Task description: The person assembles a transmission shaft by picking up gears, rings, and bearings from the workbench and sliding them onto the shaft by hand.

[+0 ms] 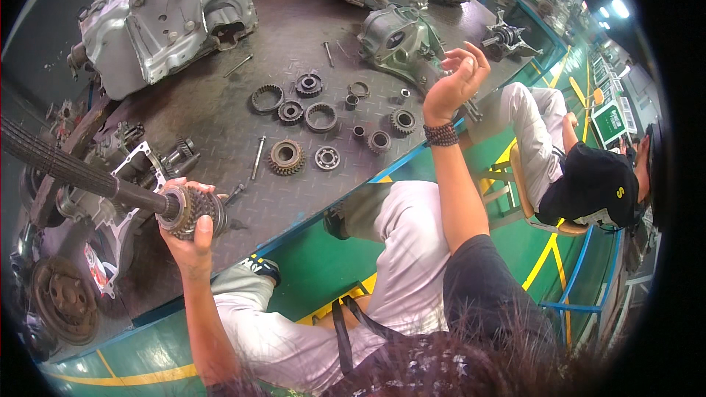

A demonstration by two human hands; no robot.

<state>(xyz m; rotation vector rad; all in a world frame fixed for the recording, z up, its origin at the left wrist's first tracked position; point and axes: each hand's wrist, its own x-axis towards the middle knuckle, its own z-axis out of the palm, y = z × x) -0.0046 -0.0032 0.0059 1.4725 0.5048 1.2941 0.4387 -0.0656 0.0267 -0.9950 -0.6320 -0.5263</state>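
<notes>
My left hand [188,250] is closed around a gear shaft [193,207] at the table's near left edge. Its stack of gears sits in my palm, and a long splined part [88,173] runs from it to the upper left. My right hand [457,84] is raised at the table's right side with loosely bent fingers and nothing in it. Just beyond it stands a grey metal housing [397,37]. Between my hands lie several loose gears, among them a large gear [286,156], a ball bearing [326,158], a ring [321,117] and a small gear [402,121].
A big silver gearbox case [165,26] stands at the back left. Bolts, one a long bolt [258,158], lie on the metal tabletop [294,37]. A rusty round plate [65,300] rests at the left. A seated person [588,176] is at the right.
</notes>
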